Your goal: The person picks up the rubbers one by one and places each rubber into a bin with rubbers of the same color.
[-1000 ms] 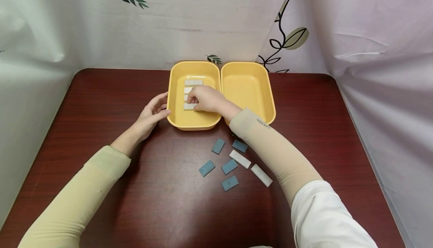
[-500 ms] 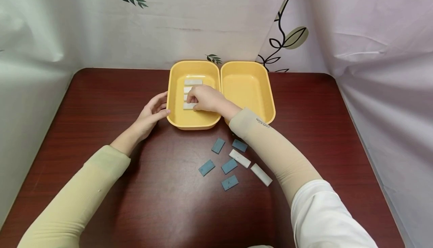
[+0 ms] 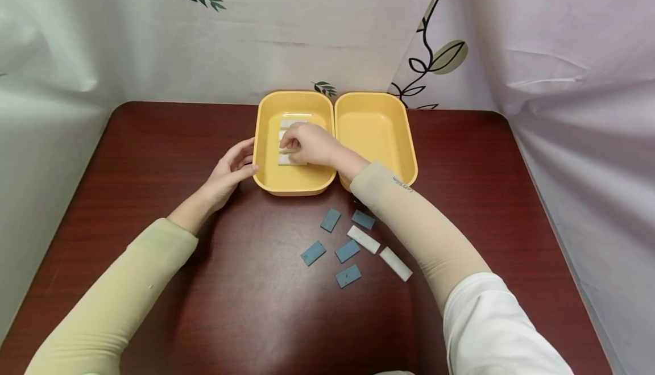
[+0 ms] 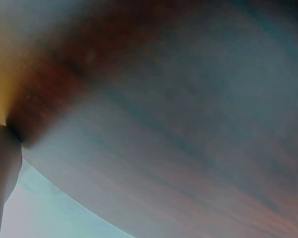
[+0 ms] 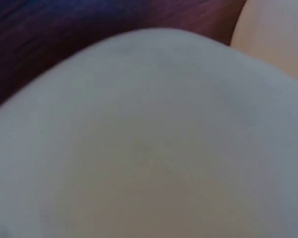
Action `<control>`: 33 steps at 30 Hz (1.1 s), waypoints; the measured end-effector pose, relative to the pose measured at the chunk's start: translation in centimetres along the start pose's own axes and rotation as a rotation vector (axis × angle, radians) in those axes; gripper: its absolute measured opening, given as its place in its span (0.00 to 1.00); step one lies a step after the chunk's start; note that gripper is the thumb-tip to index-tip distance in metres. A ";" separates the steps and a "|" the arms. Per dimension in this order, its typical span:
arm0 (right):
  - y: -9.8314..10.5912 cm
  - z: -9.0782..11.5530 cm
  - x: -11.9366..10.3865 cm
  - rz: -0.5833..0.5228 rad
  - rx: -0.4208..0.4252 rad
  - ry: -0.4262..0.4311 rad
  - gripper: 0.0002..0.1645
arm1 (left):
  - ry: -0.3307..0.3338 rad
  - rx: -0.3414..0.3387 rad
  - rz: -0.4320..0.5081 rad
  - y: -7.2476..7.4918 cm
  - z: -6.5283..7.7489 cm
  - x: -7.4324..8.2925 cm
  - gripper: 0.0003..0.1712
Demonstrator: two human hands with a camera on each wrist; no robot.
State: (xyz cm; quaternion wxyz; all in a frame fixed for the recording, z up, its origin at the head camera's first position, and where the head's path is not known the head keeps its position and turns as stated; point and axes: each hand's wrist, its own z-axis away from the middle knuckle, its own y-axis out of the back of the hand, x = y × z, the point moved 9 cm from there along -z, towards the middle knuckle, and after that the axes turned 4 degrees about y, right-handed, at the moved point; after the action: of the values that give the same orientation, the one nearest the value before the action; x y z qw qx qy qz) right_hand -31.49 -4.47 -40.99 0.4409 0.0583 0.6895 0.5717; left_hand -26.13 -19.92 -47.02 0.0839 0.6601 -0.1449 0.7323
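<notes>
In the head view my left hand (image 3: 221,179) rests against the outer left side of a yellow tray (image 3: 260,136), thumb and fingers spread along it. My right hand (image 3: 314,145) reaches into this tray, fingers bent over a row of white rectangular blocks (image 3: 293,123). Its fingertips are right at the lower blocks, the nearest white block (image 3: 286,160) lying under the thumb. Whether the fingers pinch a block I cannot tell. The left wrist view shows a blurred strip of yellow and a finger (image 4: 2,168); a pale surface fills most of the right wrist view.
A second yellow tray (image 3: 376,136) adjoins the first on the right. On the dark red table (image 3: 230,307) lie several blue-grey blocks (image 3: 313,253) and two loose white blocks (image 3: 396,264), near the right forearm. A patterned curtain (image 3: 307,34) stands behind the table.
My right hand has shifted slightly up and away from the nearest white block, showing more of it. The left hand, trays and loose blocks keep their places.
</notes>
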 end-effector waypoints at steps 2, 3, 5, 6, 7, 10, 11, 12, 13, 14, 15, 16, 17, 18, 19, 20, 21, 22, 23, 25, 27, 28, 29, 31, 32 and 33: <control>0.4 0.1 -0.2 -0.007 0.006 0.013 0.13 | 0.000 -0.001 -0.002 0.0 0.0 0.0 0.39; 0.6 0.2 -0.4 -0.008 0.008 0.019 0.13 | 0.000 -0.002 -0.003 -0.1 0.0 0.0 0.39; 1.1 0.4 -0.7 -0.007 0.011 0.034 0.13 | -0.003 -0.006 -0.002 -0.1 0.0 0.1 0.39; 1.4 0.6 -0.9 -0.005 0.014 0.041 0.13 | -0.002 -0.006 -0.002 -0.1 0.0 0.1 0.39; 1.6 0.7 -1.1 -0.002 0.016 0.047 0.14 | 0.000 -0.005 -0.002 -0.1 0.1 0.1 0.39; 2.4 1.3 -1.8 -0.005 0.020 0.070 0.14 | 0.015 -0.002 -0.010 -0.2 0.1 0.0 0.39; 2.7 1.5 -2.0 -0.010 0.021 0.076 0.14 | 0.020 0.001 -0.014 -0.2 0.1 0.0 0.39; 2.9 1.7 -2.2 -0.014 0.022 0.081 0.14 | 0.024 0.004 -0.016 -0.2 0.1 0.0 0.39; 3.1 1.9 -2.4 -0.019 0.022 0.086 0.14 | 0.025 0.005 -0.017 -0.2 0.1 0.0 0.39; 3.2 2.1 -2.5 -0.027 0.022 0.089 0.14 | 0.026 0.006 -0.017 -0.2 0.2 0.0 0.39; 3.4 2.3 -2.6 -0.032 0.023 0.092 0.14 | 0.023 0.006 -0.014 -0.2 0.2 0.0 0.39; 3.5 2.5 -2.8 -0.037 0.023 0.093 0.14 | 0.020 0.008 -0.010 -0.2 0.2 0.0 0.40; 3.7 2.7 -2.9 -0.039 0.025 0.094 0.14 | 0.019 0.009 -0.008 -0.2 0.2 0.1 0.40; 3.8 2.9 -3.0 -0.039 0.026 0.098 0.14 | 0.017 0.010 -0.005 -0.1 0.2 0.1 0.40; 3.9 3.1 -3.2 -0.043 0.029 0.102 0.13 | 0.016 0.009 -0.006 -0.1 0.2 0.1 0.40; 4.1 3.3 -3.4 -0.048 0.032 0.107 0.13 | 0.017 0.009 -0.006 -0.1 0.3 0.1 0.39; 4.2 3.5 -3.6 -0.051 0.036 0.112 0.13 | 0.018 0.009 -0.005 -0.1 0.3 0.1 0.39; 4.3 3.8 -3.8 -0.055 0.039 0.116 0.12 | 0.020 0.011 -0.007 -0.1 0.2 0.1 0.39; 4.5 4.0 -4.1 -0.058 0.041 0.120 0.12 | 0.023 0.011 -0.007 -0.1 0.2 0.1 0.39; 4.7 4.6 -4.5 -0.063 0.046 0.129 0.11 | 0.025 0.008 -0.008 -0.1 0.2 0.1 0.39; 4.8 5.2 -4.8 -0.049 0.048 0.130 0.10 | 0.023 0.009 -0.007 -0.1 0.2 0.0 0.39; 4.8 5.6 -5.0 -0.039 0.048 0.129 0.10 | 0.021 0.007 -0.007 -0.1 0.2 0.0 0.39; 4.8 6.0 -5.1 -0.030 0.047 0.128 0.10 | 0.019 0.005 -0.008 -0.1 0.2 0.0 0.39; 4.7 6.8 -5.3 -0.005 0.047 0.128 0.09 | 0.012 0.003 -0.008 -0.1 0.1 0.0 0.39; 4.7 7.2 -5.4 0.006 0.046 0.127 0.09 | 0.010 0.003 -0.007 -0.1 0.2 0.0 0.39; 4.6 7.6 -5.4 0.014 0.046 0.125 0.09 | 0.009 0.002 -0.006 -0.1 0.2 0.0 0.39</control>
State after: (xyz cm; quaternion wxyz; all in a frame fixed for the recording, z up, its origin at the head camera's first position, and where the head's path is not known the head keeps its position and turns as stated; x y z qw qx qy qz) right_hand -25.03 -0.44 -33.88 0.3915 0.0372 0.7281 0.5614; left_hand -25.96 -19.89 -47.01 0.0859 0.6573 -0.1419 0.7352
